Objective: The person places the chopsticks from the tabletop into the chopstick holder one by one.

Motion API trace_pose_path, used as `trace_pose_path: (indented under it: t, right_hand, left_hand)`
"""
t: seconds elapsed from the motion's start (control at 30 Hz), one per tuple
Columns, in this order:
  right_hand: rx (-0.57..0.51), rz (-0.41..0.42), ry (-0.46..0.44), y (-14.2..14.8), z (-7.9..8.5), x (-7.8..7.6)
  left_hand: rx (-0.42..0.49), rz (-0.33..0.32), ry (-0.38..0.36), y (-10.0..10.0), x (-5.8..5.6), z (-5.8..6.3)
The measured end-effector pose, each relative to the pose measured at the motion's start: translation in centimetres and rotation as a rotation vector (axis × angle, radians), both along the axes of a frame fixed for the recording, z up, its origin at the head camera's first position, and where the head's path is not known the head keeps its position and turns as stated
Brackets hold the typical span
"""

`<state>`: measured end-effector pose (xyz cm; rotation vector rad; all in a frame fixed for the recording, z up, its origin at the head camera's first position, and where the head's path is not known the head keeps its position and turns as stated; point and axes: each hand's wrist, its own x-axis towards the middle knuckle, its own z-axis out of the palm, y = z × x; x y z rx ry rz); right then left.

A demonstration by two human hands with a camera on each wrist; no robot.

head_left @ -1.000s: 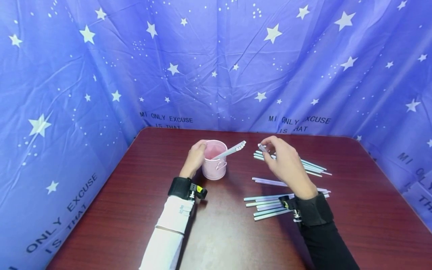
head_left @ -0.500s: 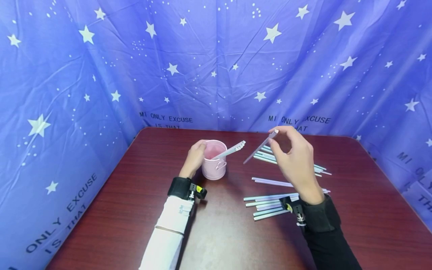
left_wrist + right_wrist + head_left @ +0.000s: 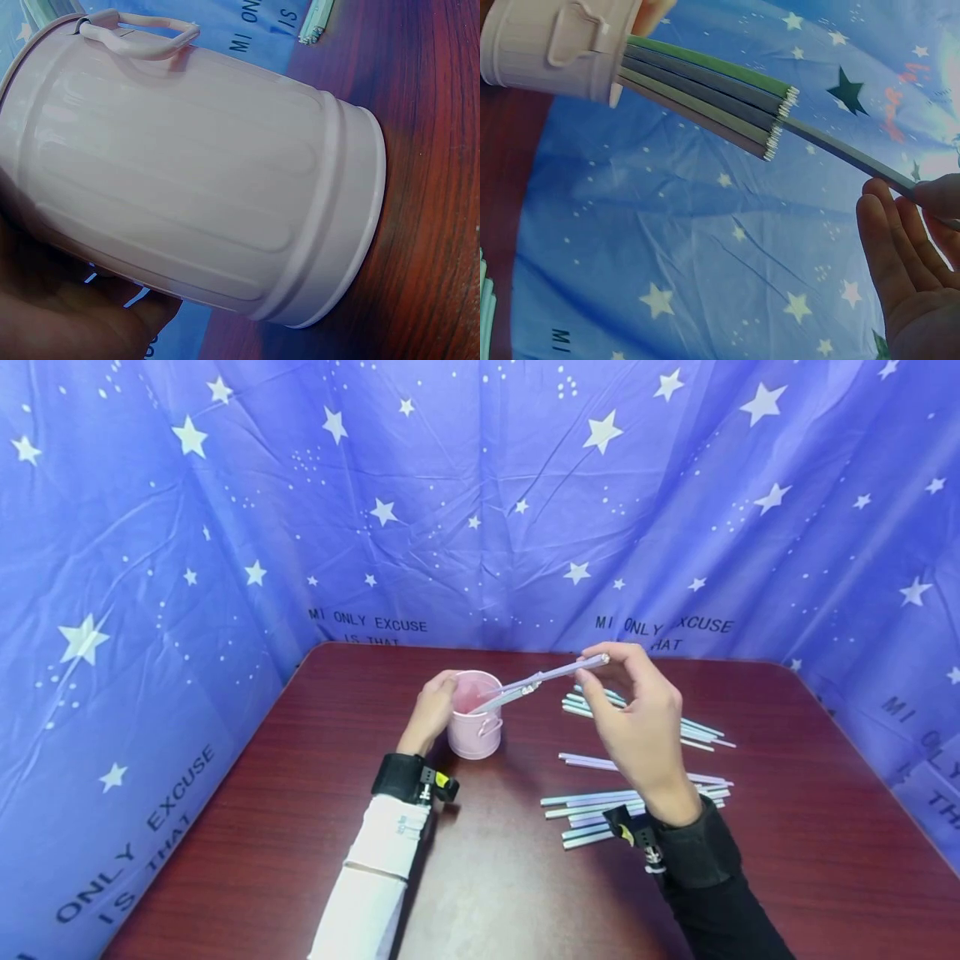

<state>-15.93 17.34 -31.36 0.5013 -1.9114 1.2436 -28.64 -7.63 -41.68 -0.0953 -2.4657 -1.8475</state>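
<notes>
A small pink metal bucket (image 3: 474, 737) with a side handle stands upright on the table. My left hand (image 3: 431, 710) grips its left side at the rim; in the left wrist view the fingers pass behind the bucket. Several slim, straw-like pastel sticks (image 3: 504, 697) lean out over its right rim, their ends level in the right wrist view. Between thumb and fingers, my right hand (image 3: 637, 718) pinches one lilac stick (image 3: 564, 670) near its upper end. That stick slants down left over the leaning bunch, and its lower end is at the bucket's mouth.
More pastel sticks lie on the brown table (image 3: 300, 827) to the right: a back group (image 3: 705, 733), a lilac pair (image 3: 588, 762) and a front group (image 3: 585, 814) partly under the right wrist. A blue star-printed curtain (image 3: 450, 560) hangs around the table's back and sides.
My right hand has lifted one lilac stick from the back group and carried it left, its lower end now at the bucket. My left hand and the bucket stay in place.
</notes>
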Motion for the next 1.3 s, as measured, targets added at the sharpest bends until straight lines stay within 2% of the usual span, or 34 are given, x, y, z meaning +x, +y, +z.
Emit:
trace_pose_path:
  t: [0.3, 0.57, 0.73, 1.0, 1.17, 1.3]
  right_hand:
    - [0.046, 0.043, -0.088, -0.5, -1.4, -1.2]
    - [0.178, -0.091, -0.158, 0.7, -2.1, -2.5]
    - [0.332, -0.097, -0.298, 2.0, -3.4, -3.8]
    - [0.608, 0.033, -0.558, 3.6, -6.7, -5.8]
    - [0.735, 0.091, -0.751, 3.8, -8.6, -6.2]
    - [0.816, 0.074, -0.825, 4.0, -9.3, -6.1]
  left_hand:
    - [0.009, -0.002, 0.012, 0.0, 0.0, -0.1]
    - [0.008, -0.007, 0.009, -0.1, -0.3, 0.0]
    - [0.002, -0.009, 0.003, -0.2, -0.3, 0.0]
    - [0.001, -0.010, 0.009, -0.1, -0.2, 0.0]
    - [0.015, -0.008, 0.004, -0.1, -0.1, 0.0]
    - [0.006, -0.009, 0.007, 0.0, -0.1, 0.0]
